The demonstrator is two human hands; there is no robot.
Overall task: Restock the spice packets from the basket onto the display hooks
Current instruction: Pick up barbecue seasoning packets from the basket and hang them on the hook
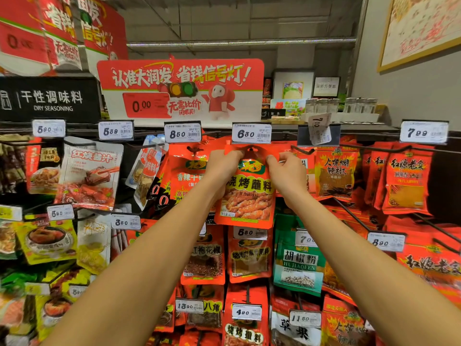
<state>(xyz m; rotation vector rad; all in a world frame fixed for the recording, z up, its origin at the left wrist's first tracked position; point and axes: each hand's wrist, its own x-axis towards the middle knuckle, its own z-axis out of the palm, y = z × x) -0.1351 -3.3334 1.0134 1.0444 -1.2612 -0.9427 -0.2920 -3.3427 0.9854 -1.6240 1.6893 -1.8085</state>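
Observation:
An orange-red spice packet (pixel 247 196) with a picture of fried strips is held up against the top row of the display, just under the 6.80 price tag (pixel 251 133). My left hand (pixel 223 166) pinches its upper left corner. Gripping the upper right corner is my right hand (pixel 287 171). The packet's hang hole (pixel 250 148) sits level with the hook below that tag; the hook tip itself is hidden. The basket is out of view.
Hooks full of red, yellow and green seasoning packets surround the spot. One bare black hook (pixel 303 149) juts out just right of my right hand. A red promotional sign (pixel 180 88) stands above, with glass jars (pixel 341 106) on a shelf at upper right.

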